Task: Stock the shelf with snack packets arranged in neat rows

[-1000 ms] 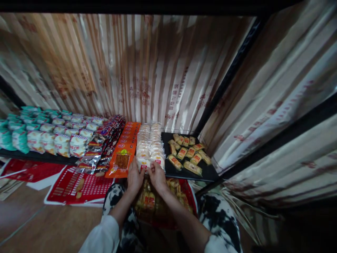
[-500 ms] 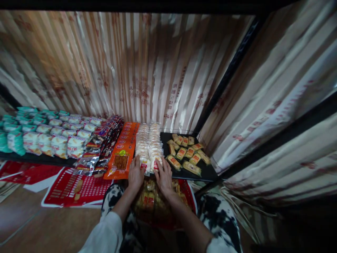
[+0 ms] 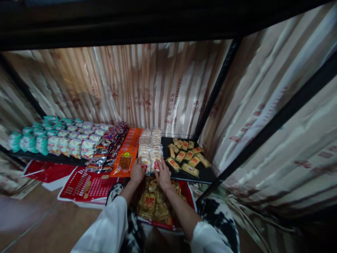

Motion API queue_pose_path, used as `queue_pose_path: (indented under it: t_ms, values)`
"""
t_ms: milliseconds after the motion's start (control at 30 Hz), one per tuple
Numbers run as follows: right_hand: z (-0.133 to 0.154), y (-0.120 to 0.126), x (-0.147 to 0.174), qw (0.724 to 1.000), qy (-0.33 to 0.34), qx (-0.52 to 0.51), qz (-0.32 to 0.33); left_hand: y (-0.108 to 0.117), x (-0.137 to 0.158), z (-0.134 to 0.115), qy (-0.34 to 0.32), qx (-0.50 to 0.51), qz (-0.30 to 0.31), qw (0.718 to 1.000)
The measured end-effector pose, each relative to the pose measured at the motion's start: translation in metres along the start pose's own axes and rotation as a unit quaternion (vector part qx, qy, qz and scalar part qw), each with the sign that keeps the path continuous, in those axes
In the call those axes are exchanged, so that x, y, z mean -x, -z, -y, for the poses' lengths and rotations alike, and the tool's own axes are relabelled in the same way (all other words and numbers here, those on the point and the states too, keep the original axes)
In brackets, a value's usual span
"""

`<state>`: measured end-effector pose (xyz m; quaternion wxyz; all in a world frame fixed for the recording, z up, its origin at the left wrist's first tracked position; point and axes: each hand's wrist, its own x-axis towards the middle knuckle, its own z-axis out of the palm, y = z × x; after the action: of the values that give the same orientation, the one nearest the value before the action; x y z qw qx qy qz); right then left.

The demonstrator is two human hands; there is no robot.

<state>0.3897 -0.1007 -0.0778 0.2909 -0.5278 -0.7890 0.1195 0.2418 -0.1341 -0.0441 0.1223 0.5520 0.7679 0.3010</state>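
Two rows of white, clear-wrapped snack packets (image 3: 150, 146) run from back to front on the black shelf. My left hand (image 3: 137, 170) is at the front of the left row, its fingers along the side of the front packet (image 3: 145, 164) and the thumb at its face. At the right row's front packet (image 3: 156, 165), my right hand (image 3: 163, 174) is closed in the same way. An orange snack bag (image 3: 126, 153) lies flat just left of my left hand. Yellow-wrapped snack bars (image 3: 186, 154) lie scattered to the right of my right hand.
Dark red packets (image 3: 112, 146), white packets (image 3: 75, 146) and green packets (image 3: 30, 142) fill the shelf's left. Between my knees stands a red-edged container (image 3: 193, 196) of yellow-wrapped packets. Black posts (image 3: 217, 91) and an upper beam (image 3: 118, 26) frame the shelf, with striped sheeting (image 3: 147, 80) behind.
The view has shifted, showing more of the upper beam and the container below. Both hands stay at the front of the white packet rows, with little visible movement.
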Motion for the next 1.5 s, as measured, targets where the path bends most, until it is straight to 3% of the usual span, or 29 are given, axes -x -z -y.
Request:
queue_pose_path:
  t_ms: [333,667,967,1333,1500]
  values:
    - [0.000,0.003,-0.002,1.000,-0.019,0.012,0.018,-0.001,-0.002,-0.002,0.024,-0.024,0.015,0.999]
    - [0.004,-0.006,-0.001,0.999,-0.034,0.019,-0.024,-0.037,-0.004,0.024,-0.030,0.043,-0.109,0.993]
    - [0.004,-0.013,-0.003,0.998,-0.025,0.029,-0.054,-0.045,-0.005,0.038,-0.074,0.080,-0.125,0.986]
    - [0.000,-0.019,0.002,0.997,-0.009,0.039,-0.066,-0.052,0.011,0.029,-0.049,0.112,-0.178,0.977]
    - [-0.002,-0.021,0.001,0.997,-0.015,0.025,-0.069,-0.053,0.012,0.023,-0.096,0.056,-0.201,0.973]
